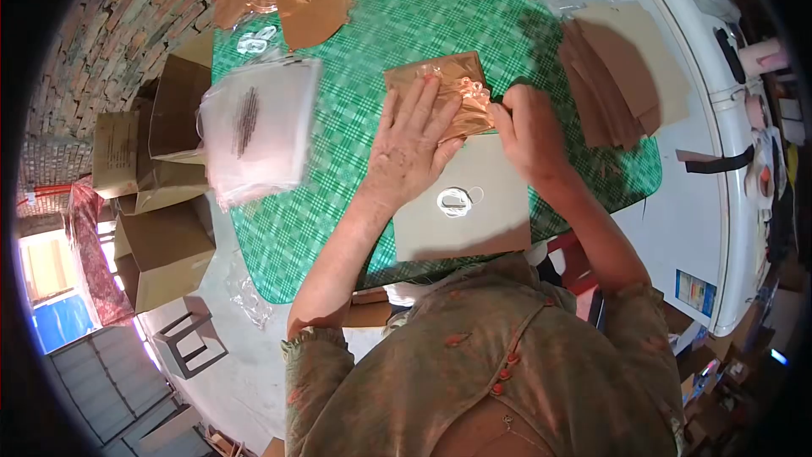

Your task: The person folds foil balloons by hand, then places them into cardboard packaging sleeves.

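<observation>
Shiny copper-coloured foil (457, 68), folded into a flat piece, lies in front of me on the table. My left hand (410, 140) rests flat on its left part, fingers spread. At the foil's right edge, my right hand (529, 131) is closed, with thumb and forefinger pinching that edge; its other fingers are curled in. Nearer to my body is a flat grey-beige cardboard sheet (423, 237), partly under the foil's near side. On this sheet sits a small coil of white cord (454, 202) with a loose loop at its right.
A stack of clear plastic bags (271, 135) lies left on the green checked tablecloth (364, 42). Brown cardboard sheets (626, 59) are at right, more copper foil (309, 0) at the far edge. Open cartons (165, 241) stand left of the table, near a dark stool (190, 338).
</observation>
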A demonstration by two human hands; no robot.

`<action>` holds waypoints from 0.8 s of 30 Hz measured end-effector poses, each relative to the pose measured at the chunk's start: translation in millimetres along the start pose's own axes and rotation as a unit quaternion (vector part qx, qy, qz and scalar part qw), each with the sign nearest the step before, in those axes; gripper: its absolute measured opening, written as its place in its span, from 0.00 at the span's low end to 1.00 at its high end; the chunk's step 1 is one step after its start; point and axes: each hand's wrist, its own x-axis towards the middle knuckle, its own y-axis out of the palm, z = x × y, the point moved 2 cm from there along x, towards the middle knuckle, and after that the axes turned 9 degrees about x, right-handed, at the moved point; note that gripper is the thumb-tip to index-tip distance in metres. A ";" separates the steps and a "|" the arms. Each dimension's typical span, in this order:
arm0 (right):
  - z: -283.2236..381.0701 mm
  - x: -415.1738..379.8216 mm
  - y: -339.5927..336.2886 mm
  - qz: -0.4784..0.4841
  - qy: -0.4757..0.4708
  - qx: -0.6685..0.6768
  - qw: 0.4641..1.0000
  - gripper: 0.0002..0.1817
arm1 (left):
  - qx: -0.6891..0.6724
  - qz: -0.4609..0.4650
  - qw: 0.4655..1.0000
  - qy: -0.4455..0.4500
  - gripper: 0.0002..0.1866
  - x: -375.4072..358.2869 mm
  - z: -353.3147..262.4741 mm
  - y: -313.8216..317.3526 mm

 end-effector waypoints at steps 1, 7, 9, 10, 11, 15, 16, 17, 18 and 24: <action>-1.1 -0.4 -2.6 -0.021 -0.019 0.024 0.999 0.12 | 0.002 -0.002 1.000 0.001 0.34 0.1 0.4 0.4; 17.0 -17.6 -13.1 0.008 -0.193 -0.071 0.979 0.30 | 0.001 -0.003 1.000 0.001 0.34 0.2 1.4 1.6; 27.1 -23.6 -14.3 0.095 -0.173 -0.075 0.978 0.37 | -0.006 -0.015 1.000 0.002 0.33 0.3 0.7 1.5; 29.8 -25.2 -13.5 0.137 -0.163 -0.076 0.974 0.41 | -0.011 -0.028 1.000 0.003 0.32 0.8 0.5 1.2; 27.5 -27.9 -11.2 0.152 -0.148 -0.069 0.975 0.42 | -0.016 -0.040 0.999 0.004 0.31 1.0 0.3 0.9; 19.4 -33.2 -4.6 0.188 -0.120 -0.054 0.973 0.45 | -0.013 -0.036 0.999 0.002 0.31 0.4 0.8 2.7; 19.4 -33.6 -4.9 0.190 -0.119 -0.054 0.973 0.46 | -0.014 -0.035 0.999 0.001 0.31 0.3 0.0 1.6; 19.5 -33.4 -5.5 0.190 -0.121 -0.055 0.973 0.45 | -0.015 -0.034 0.999 0.001 0.31 0.7 -0.5 1.1; 19.4 -32.8 -6.3 0.190 -0.124 -0.057 0.972 0.44 | -0.013 -0.027 1.000 0.001 0.31 1.2 -0.3 1.5; 20.8 -31.6 -6.8 0.186 -0.118 -0.044 0.974 0.42 | -0.015 -0.007 1.000 -0.011 0.32 0.9 -0.3 1.8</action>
